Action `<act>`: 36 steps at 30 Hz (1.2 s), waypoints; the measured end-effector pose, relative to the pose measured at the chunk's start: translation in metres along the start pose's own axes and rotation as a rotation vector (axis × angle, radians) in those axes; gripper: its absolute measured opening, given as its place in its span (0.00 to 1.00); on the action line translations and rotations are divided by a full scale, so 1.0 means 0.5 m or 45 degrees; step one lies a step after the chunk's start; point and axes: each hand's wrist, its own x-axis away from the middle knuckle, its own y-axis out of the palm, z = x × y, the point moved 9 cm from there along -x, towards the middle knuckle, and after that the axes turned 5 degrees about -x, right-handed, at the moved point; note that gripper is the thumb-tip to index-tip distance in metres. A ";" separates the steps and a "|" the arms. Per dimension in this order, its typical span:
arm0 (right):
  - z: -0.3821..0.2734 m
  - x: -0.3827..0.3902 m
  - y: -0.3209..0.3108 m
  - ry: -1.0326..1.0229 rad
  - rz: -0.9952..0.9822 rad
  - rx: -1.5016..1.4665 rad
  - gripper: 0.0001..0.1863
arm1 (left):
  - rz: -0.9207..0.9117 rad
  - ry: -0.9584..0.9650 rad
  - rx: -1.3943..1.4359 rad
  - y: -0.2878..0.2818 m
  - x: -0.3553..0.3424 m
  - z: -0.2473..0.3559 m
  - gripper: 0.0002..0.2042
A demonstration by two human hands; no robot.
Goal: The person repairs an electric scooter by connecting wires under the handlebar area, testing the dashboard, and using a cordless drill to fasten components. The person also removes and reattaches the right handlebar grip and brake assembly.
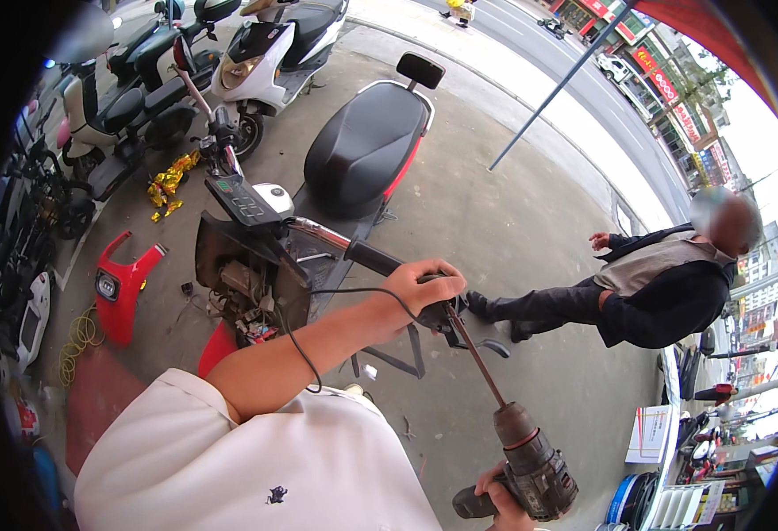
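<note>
An electric scooter stands before me with its front opened up and wiring showing. My left hand (424, 290) is closed round the dark control housing at the end of its handlebar (318, 234), beside the black grip (373, 257). A brake lever (495, 348) sticks out beyond that hand, and a black cable (296, 341) loops under my forearm. My right hand (506, 506) grips a cordless drill (531, 456). From its chuck a long thin bit (480, 361) reaches up to the housing by my left hand. Its exact tip is hard to make out.
A red front panel with a headlight (116, 296) lies on the ground at left, near coiled yellow cord (77, 350). The scooter's black seat (354, 155) is ahead. A person (646, 283) stands at right, close to a blue pole (557, 93). Parked scooters (265, 62) line the far left.
</note>
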 end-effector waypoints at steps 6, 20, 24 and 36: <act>0.074 0.012 -0.010 0.041 0.177 -0.239 0.21 | 0.146 -0.008 -0.038 -0.057 0.022 -0.048 0.14; 0.041 -0.013 0.034 0.046 0.127 -0.193 0.21 | 0.194 0.012 0.023 -0.096 0.042 -0.055 0.11; 0.033 -0.015 0.044 0.027 0.193 -0.245 0.22 | 0.163 -0.028 0.048 -0.092 0.047 -0.056 0.11; 0.025 -0.020 0.045 0.021 0.116 -0.294 0.22 | -0.061 0.036 0.060 -0.085 0.061 -0.040 0.24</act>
